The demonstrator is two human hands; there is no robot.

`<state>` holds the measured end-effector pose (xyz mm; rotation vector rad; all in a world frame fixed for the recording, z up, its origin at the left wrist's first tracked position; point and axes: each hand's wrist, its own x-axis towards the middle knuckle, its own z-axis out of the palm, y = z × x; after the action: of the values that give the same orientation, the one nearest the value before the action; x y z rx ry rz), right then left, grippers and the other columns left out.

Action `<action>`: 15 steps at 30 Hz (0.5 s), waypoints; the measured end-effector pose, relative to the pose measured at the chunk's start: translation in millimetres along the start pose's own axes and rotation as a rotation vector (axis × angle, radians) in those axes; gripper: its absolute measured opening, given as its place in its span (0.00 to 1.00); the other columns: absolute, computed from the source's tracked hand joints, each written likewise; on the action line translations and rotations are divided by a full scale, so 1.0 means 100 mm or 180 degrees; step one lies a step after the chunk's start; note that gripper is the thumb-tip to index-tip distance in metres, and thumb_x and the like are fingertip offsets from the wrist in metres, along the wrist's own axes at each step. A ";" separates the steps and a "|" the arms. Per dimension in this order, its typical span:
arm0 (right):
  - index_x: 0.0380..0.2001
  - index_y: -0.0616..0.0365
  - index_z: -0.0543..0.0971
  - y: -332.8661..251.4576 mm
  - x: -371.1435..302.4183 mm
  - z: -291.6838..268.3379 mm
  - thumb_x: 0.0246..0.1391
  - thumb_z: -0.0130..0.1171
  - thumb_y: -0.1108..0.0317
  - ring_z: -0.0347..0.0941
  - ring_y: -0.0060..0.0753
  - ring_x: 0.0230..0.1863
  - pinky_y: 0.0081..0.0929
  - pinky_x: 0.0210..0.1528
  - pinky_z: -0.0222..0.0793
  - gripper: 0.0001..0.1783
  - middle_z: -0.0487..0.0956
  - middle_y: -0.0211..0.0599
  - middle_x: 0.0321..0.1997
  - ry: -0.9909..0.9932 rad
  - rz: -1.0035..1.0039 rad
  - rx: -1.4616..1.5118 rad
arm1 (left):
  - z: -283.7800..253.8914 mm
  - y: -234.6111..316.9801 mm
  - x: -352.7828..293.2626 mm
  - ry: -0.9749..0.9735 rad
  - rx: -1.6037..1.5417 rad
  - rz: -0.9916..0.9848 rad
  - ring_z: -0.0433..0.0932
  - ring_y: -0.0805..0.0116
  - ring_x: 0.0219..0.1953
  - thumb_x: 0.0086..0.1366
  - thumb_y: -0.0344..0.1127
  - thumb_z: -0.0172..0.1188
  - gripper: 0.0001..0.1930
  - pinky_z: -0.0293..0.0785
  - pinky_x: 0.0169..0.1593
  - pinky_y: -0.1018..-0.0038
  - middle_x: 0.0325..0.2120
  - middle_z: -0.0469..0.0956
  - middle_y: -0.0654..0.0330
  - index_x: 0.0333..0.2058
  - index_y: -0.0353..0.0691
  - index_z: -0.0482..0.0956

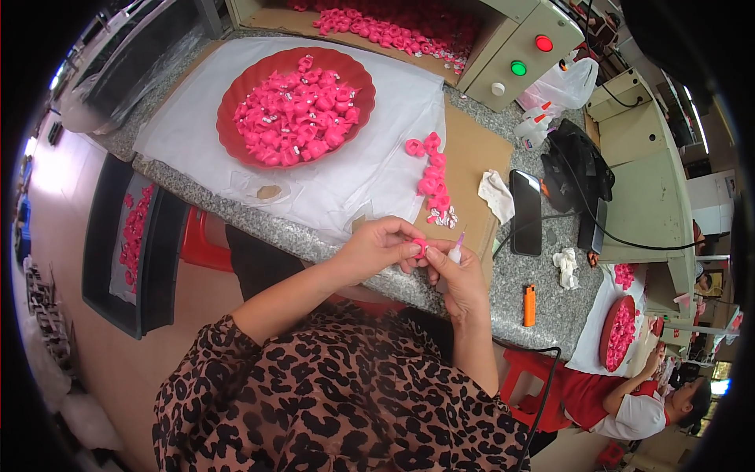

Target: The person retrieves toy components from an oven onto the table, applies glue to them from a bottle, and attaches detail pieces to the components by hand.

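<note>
Since both hands work off the front edge of the granite worktop (543, 307), over the lap, the biggest risk is a drop: the small pink plastic piece (421, 248) is pinched only at the fingertips of the left hand (377, 248), and a slip would probably send it to the floor. Next risk, the right hand (460, 275) holds a small white applicator bottle (455, 252), fingers closed round it, tip touching or just beside the piece; too hard a squeeze would likely smear liquid on fingers or on the leopard-print sleeve (259, 315). Smaller risk: an elbow nudge could scatter the loose row of pink pieces (431, 177) lying on the brown cardboard sheet (472, 149), just beyond the hands. Containers, big to small: grey machine hopper (409, 23) at the top, holding a spread of pink pieces; black tray (102, 236) low on the left beside the worktop, with a sparse strip of pink pieces on a clear liner; red round tray (236, 86) on white paper, heaped in the middle with pink pieces, some showing white bits; second red tray (609, 334) at far right, also full of pink pieces, by another person's station; clear plastic bag (570, 82) by the control box, contents cannot tell. Phone (525, 212) and orange lighter (529, 305) lie apart on the right.
</note>
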<state>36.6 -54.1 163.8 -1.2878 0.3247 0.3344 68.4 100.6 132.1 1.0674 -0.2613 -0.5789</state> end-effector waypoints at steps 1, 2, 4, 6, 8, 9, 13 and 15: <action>0.30 0.63 0.74 0.01 -0.01 -0.02 0.44 0.57 0.68 0.63 0.14 0.18 0.10 0.20 0.57 0.10 0.73 0.29 0.20 -0.0093 0.0004 0.0324 | 0.02 0.00 -0.01 0.0030 0.0029 0.0187 0.71 0.77 0.23 0.58 0.29 0.49 0.09 0.68 0.25 0.84 0.26 0.72 0.61 0.38 0.35 0.69; 0.31 0.62 0.74 0.02 -0.01 -0.04 0.45 0.57 0.68 0.63 0.14 0.18 0.11 0.19 0.57 0.10 0.72 0.29 0.21 -0.0188 0.0009 0.0648 | 0.03 0.04 -0.02 0.0035 0.0035 0.0196 0.71 0.77 0.23 0.58 0.29 0.49 0.09 0.68 0.25 0.84 0.26 0.72 0.61 0.38 0.35 0.69; 0.31 0.62 0.73 0.07 -0.03 -0.06 0.45 0.57 0.68 0.63 0.15 0.18 0.12 0.19 0.57 0.10 0.72 0.29 0.21 -0.0094 -0.0004 0.0667 | 0.08 0.18 -0.03 -0.0294 0.0892 -0.0317 0.68 0.83 0.20 0.61 0.32 0.45 0.11 0.64 0.21 0.88 0.25 0.70 0.65 0.42 0.39 0.69; 0.31 0.62 0.73 0.09 -0.03 -0.05 0.45 0.57 0.68 0.63 0.15 0.18 0.12 0.19 0.57 0.10 0.72 0.29 0.21 -0.0012 -0.0013 0.0690 | 0.09 0.16 -0.04 -0.0399 0.0631 -0.0427 0.65 0.84 0.18 0.61 0.33 0.44 0.12 0.61 0.19 0.88 0.25 0.70 0.66 0.43 0.41 0.68; 0.30 0.61 0.73 0.09 -0.04 -0.03 0.45 0.57 0.68 0.63 0.15 0.18 0.13 0.19 0.58 0.10 0.72 0.29 0.21 0.0009 -0.0009 0.0761 | 0.09 0.13 -0.04 -0.0495 0.0372 -0.0538 0.63 0.85 0.16 0.62 0.34 0.43 0.13 0.58 0.17 0.89 0.24 0.69 0.66 0.44 0.42 0.68; 0.30 0.61 0.73 0.09 -0.04 -0.02 0.45 0.57 0.68 0.63 0.15 0.18 0.13 0.19 0.58 0.10 0.72 0.29 0.21 0.0006 -0.0011 0.0773 | 0.10 0.10 -0.03 -0.0470 0.0209 -0.0540 0.61 0.85 0.15 0.62 0.34 0.43 0.13 0.56 0.16 0.89 0.24 0.69 0.67 0.44 0.41 0.68; 0.31 0.62 0.73 0.14 -0.03 -0.03 0.45 0.56 0.69 0.62 0.15 0.18 0.13 0.19 0.58 0.10 0.71 0.28 0.21 -0.0141 0.0060 0.0964 | 0.08 0.12 0.03 -0.0477 0.0178 -0.0643 0.59 0.84 0.14 0.62 0.33 0.44 0.12 0.53 0.15 0.89 0.23 0.69 0.66 0.44 0.41 0.68; 0.32 0.63 0.73 0.14 -0.03 -0.04 0.45 0.56 0.69 0.62 0.15 0.18 0.13 0.19 0.58 0.11 0.71 0.28 0.21 -0.0119 -0.0134 0.0928 | 0.09 0.17 0.02 -0.0548 0.0039 -0.0807 0.59 0.85 0.15 0.62 0.34 0.43 0.12 0.53 0.16 0.89 0.23 0.69 0.66 0.44 0.40 0.67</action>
<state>27.7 -54.3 151.4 -0.9997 0.3020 0.2643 71.6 98.9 150.8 1.0713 -0.2818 -0.9002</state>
